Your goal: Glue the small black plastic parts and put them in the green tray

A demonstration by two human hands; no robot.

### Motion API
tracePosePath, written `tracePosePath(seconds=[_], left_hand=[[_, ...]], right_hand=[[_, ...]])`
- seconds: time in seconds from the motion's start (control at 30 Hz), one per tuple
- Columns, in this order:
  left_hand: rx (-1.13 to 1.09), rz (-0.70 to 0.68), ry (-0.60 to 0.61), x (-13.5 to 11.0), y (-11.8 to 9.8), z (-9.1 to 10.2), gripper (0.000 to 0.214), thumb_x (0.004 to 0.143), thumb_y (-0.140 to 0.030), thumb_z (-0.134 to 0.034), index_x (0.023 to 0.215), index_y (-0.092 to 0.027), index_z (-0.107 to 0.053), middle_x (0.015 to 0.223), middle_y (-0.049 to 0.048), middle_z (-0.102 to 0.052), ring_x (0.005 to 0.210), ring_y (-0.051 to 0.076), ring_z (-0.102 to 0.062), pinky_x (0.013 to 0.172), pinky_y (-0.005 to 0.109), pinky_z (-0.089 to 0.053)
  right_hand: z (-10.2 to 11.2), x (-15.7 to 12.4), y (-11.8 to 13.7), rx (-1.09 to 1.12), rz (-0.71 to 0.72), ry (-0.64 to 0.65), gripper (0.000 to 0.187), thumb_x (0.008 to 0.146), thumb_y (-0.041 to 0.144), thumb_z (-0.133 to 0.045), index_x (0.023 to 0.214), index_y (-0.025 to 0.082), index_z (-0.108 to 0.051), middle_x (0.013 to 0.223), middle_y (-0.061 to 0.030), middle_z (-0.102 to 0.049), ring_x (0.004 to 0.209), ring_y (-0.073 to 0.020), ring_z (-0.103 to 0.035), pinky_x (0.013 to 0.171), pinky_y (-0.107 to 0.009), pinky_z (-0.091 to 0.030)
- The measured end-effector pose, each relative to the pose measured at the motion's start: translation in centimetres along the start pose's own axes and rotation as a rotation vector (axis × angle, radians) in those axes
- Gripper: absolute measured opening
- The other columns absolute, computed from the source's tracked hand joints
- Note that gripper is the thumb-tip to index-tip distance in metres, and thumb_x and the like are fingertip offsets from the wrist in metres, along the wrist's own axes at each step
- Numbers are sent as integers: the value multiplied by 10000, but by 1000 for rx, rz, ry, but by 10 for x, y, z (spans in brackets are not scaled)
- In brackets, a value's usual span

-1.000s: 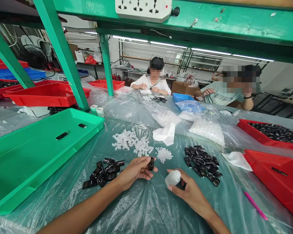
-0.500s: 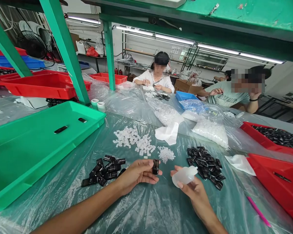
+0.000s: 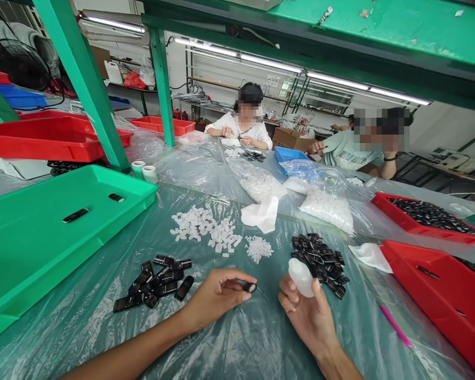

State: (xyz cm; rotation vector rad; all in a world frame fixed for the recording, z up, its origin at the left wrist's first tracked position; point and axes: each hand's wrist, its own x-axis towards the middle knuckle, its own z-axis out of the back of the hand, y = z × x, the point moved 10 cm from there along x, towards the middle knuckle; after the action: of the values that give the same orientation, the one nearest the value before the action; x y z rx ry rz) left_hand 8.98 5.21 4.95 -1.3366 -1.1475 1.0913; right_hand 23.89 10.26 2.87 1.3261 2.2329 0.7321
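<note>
My left hand point(image 3: 217, 295) pinches a small black plastic part point(image 3: 249, 287) between thumb and fingers, held end-on just above the plastic-covered table. My right hand point(image 3: 306, 311) holds a small translucent white bottle point(image 3: 301, 276), upright, a short gap to the right of the black part. A pile of black parts point(image 3: 158, 282) lies just left of my left hand. Another black pile point(image 3: 320, 256) lies behind the bottle. Small white pieces point(image 3: 206, 232) are scattered farther back in the middle.
A green tray point(image 3: 43, 237) with two black parts sits at left, red trays point(image 3: 439, 279) at right. A pink pen point(image 3: 396, 326) lies near the right tray. Bags of white pieces point(image 3: 328, 208) lie beyond. Two people work at the far side of the table.
My left hand has turned the black part from upright to end-on and dropped lower. My right hand has raised the bottle from lying tilted to upright. The view shifted slightly right.
</note>
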Motion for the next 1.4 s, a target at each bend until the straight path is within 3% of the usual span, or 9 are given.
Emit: tracePosePath(seconds=[0.2, 0.37, 0.63, 0.83, 1.07, 1.4], left_hand=[[110, 37, -2, -1, -1, -3, 243, 757, -285, -655, 982, -193, -660, 874, 60, -646, 795, 197, -607, 685, 269, -490], [167, 4, -20, -1, -6, -2, 212, 741, -239, -663, 949, -197, -657, 916, 47, -640, 788, 178, -601, 684, 256, -485], [273, -22, -42, -2, -7, -1, 218, 736, -254, -670, 950, -214, -653, 896, 30, -631, 714, 150, -580, 631, 237, -466], [323, -44, -37, -2, -8, -1, 214, 739, -253, -670, 951, -232, -656, 882, 19, -618, 667, 130, -558, 592, 221, -445], [340, -57, -20, -3, -8, -3, 210, 752, -260, -657, 960, -238, -653, 890, 16, -613, 666, 130, -548, 584, 220, -447], [340, -58, -11, -2, -7, -3, 206, 761, -259, -649, 967, -259, -649, 890, 6, -608, 679, 129, -548, 594, 218, -447]], right_hand=[[10, -4, -14, 43, -41, -103, 308, 802, 445, -601, 943, 172, -622, 634, 33, -415, 485, -66, -301, 436, -190, -316], [11, -7, -17, -101, -28, -141, 275, 840, 418, -560, 892, 160, -641, 726, 9, -502, 458, -42, -264, 426, -185, -298], [11, -9, -14, -270, 0, -139, 271, 854, 421, -540, 884, 166, -630, 624, 33, -431, 489, -65, -253, 468, -191, -298], [14, -11, -6, -458, 70, -157, 268, 813, 431, -592, 913, 184, -619, 604, 36, -424, 528, -83, -290, 497, -194, -285], [18, -18, 4, -687, 158, -173, 297, 783, 447, -621, 971, 219, -593, 714, 12, -525, 611, -110, -388, 545, -200, -317], [13, -23, 14, -775, 249, -174, 287, 768, 435, -630, 970, 234, -593, 797, -11, -558, 658, -132, -479, 559, -193, -406]])
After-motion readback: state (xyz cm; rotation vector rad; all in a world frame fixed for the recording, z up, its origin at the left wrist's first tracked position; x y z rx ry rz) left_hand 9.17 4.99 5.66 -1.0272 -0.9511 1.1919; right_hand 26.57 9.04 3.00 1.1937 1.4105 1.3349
